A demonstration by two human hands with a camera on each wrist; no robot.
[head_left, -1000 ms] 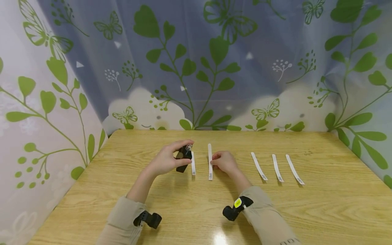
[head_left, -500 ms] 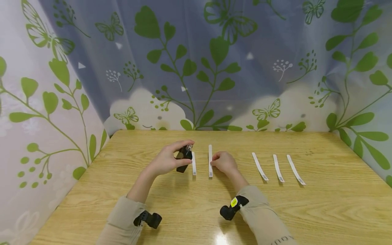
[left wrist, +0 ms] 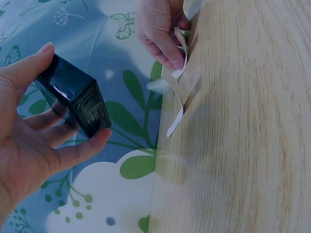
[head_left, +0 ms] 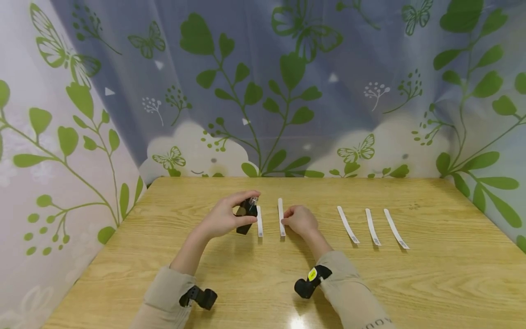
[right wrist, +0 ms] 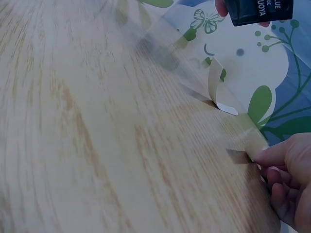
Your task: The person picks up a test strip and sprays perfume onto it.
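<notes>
black bottle (head_left: 247, 209) in the grip of the left hand (head_left: 223, 217), white strip (head_left: 281, 210) in the right hand's (head_left: 303, 220) pinch

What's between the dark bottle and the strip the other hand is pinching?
The head view shows one white strip on the table, between the dark bottle and the pinched strip in the right hand.

A black bottle (head_left: 248, 208) is held tilted near a pinched white strip (head_left: 281, 210).
</notes>
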